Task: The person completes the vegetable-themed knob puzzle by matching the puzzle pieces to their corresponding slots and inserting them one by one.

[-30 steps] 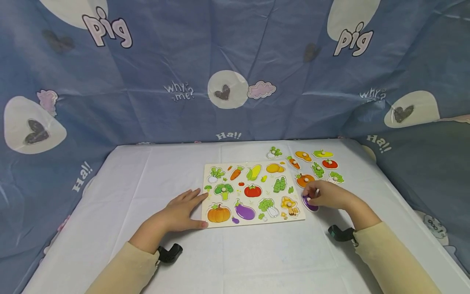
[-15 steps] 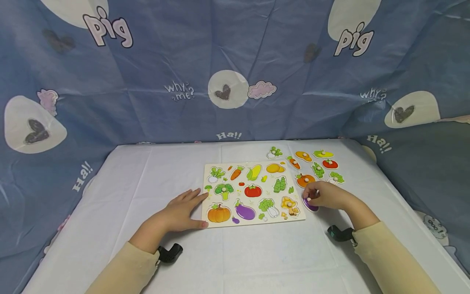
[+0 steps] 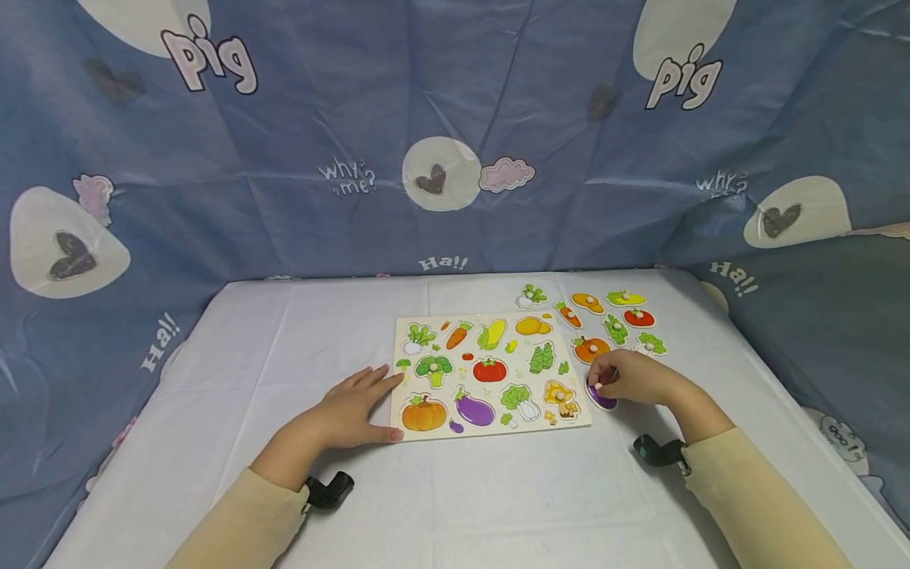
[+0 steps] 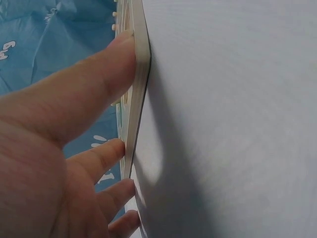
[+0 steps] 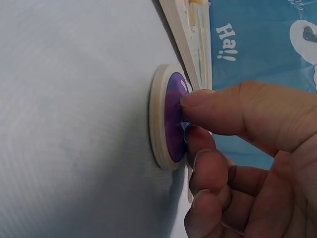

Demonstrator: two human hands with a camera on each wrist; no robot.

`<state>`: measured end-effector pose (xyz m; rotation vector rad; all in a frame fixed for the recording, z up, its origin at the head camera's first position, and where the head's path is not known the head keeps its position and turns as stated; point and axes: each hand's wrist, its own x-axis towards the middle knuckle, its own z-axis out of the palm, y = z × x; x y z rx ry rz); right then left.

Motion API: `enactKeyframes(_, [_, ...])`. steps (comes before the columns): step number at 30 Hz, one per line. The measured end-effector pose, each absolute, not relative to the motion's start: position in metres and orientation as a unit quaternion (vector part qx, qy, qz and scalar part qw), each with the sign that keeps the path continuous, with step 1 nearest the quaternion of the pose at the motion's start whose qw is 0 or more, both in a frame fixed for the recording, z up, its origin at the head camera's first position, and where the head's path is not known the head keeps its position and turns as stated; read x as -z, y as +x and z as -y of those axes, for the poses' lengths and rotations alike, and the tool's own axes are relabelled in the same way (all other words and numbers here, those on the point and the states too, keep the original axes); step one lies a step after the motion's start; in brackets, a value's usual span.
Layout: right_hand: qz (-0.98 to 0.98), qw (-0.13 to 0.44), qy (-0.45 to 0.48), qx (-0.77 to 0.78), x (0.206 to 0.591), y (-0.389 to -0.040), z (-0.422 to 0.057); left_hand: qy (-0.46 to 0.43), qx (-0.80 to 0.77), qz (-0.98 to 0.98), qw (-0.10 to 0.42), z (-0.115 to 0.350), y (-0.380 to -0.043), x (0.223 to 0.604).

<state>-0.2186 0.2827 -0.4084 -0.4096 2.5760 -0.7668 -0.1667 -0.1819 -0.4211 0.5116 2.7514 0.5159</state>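
Note:
At the right edge of a white wooden vegetable puzzle board (image 3: 490, 429), my right hand (image 3: 633, 377) pinches the knob of a purple eggplant puzzle piece (image 3: 603, 401). In the right wrist view, thumb and fingertips meet at the face of the eggplant piece (image 5: 173, 131), whose rim stays on or very near the cloth. My left hand (image 3: 348, 411) rests against the board's left side, fingers spread, thumb at the near corner. The left wrist view shows its thumb (image 4: 94, 82) on the board edge. Knobbed broccoli (image 3: 432, 371) and mushroom (image 3: 562, 401) pieces sit in the board.
Several loose knobbed pieces lie right of and behind the board, including a pumpkin (image 3: 588, 348), a carrot (image 3: 568, 315), a tomato (image 3: 639, 318), corn (image 3: 626, 298) and a radish (image 3: 531, 296). A white cloth (image 3: 512, 506) covers the table; a blue printed curtain (image 3: 355, 221) hangs behind.

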Motion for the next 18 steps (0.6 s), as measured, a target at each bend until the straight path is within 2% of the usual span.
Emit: enactKeyframes(18, [-0.904,0.206,-0.199,0.317,0.395,-0.216,-0.284,0.182,-0.181,-0.955,0.148,0.182,-0.166,0.42])
